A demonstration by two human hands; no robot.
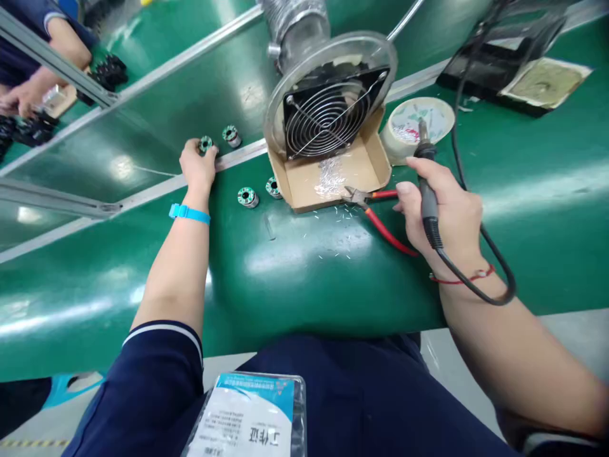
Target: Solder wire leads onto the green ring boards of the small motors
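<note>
At the far left of the table, my left hand (197, 166) has its fingers closed round a small cylindrical part with a green ring-shaped circuit board on top (205, 144). Just right of it stands a similar part (231, 136), and two more, a front one (247, 197) and one partly behind the cardboard tray (273, 187), are nearer me. My right hand (445, 206) grips a soldering iron (428, 200), its tip pointing away over a roll of tape (397, 143). Red-handled diagonal cutters (380, 219) lie beside the right hand, jaws against the tray's edge.
A fan with a wire guard (326, 117) and duct (302, 32) stands over a cardboard tray (299, 184) holding wire clippings (330, 178), with more scattered in front. A soldering sponge (547, 82) lies at right. Beyond the metal frame (190, 54), another person's hand (28, 95) shows.
</note>
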